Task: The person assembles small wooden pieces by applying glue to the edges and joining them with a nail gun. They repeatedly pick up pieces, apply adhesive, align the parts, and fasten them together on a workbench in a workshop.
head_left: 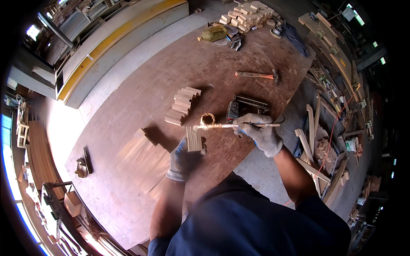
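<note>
Workshop interior, dim. Large brown plywood worktable [141,98] on grey concrete floor [141,51]. Long yellow-edged bench [115,38] beyond table's far-left edge. Bright windows [8,141] at left. Timber offcuts [320,149] along right.

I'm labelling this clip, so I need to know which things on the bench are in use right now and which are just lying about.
In use:
left hand holding a small wooden block
right hand holding a long glue-coated stick over the block
small round pot beside them

Lying about:
hammer
stack of wood pieces
far pile of blocks
hand plane
power tool
</note>
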### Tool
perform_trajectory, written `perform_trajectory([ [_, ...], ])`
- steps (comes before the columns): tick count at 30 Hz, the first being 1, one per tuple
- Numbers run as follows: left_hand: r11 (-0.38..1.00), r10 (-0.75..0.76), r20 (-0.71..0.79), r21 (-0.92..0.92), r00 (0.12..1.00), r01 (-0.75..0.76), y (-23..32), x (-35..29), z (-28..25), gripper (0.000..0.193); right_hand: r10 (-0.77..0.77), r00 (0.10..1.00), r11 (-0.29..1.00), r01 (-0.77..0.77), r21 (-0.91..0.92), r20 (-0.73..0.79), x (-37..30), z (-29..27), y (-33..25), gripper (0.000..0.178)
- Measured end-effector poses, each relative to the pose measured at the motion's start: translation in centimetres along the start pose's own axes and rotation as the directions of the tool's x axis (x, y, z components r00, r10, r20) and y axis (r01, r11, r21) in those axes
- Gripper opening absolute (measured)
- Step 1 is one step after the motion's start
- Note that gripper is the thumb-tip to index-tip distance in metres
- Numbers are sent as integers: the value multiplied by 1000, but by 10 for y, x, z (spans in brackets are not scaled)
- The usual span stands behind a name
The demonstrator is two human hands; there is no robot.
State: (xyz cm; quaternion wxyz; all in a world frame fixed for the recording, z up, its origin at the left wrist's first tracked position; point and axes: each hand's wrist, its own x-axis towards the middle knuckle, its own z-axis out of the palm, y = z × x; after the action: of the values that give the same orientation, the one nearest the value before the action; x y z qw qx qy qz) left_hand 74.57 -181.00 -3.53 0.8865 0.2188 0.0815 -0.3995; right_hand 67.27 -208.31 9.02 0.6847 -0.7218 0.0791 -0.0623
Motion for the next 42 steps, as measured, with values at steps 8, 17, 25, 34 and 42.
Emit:
perform_trajectory([
  [8, 998, -1, -23, -62, 1000, 0, 4, -3, 8, 57, 97, 994, 995, -98, 11, 53, -6, 2, -11, 15],
  [17, 997, 3, 21, -76, 1000, -1, 7, -1, 3, 54, -192, 968, 948, 225, -224, 158, -3, -1, -19, 16],
  [25, 998, 9, 60, -66, 998, -5, 10, 2, -15, 53, -268, 913, 895, 354, -272, 307, -5, 3, -23, 20],
  [34, 999, 36, -1, -6, 999, -36, 9, 1, -1, 53, -194, 963, 962, 224, -155, 189, -5, -4, -27, 19],
  [42, 1000, 28, 8, -7, 1000, -28, 11, -1, 0, 53, -253, 896, 890, 364, -274, 365, -2, -1, -36, 17],
])
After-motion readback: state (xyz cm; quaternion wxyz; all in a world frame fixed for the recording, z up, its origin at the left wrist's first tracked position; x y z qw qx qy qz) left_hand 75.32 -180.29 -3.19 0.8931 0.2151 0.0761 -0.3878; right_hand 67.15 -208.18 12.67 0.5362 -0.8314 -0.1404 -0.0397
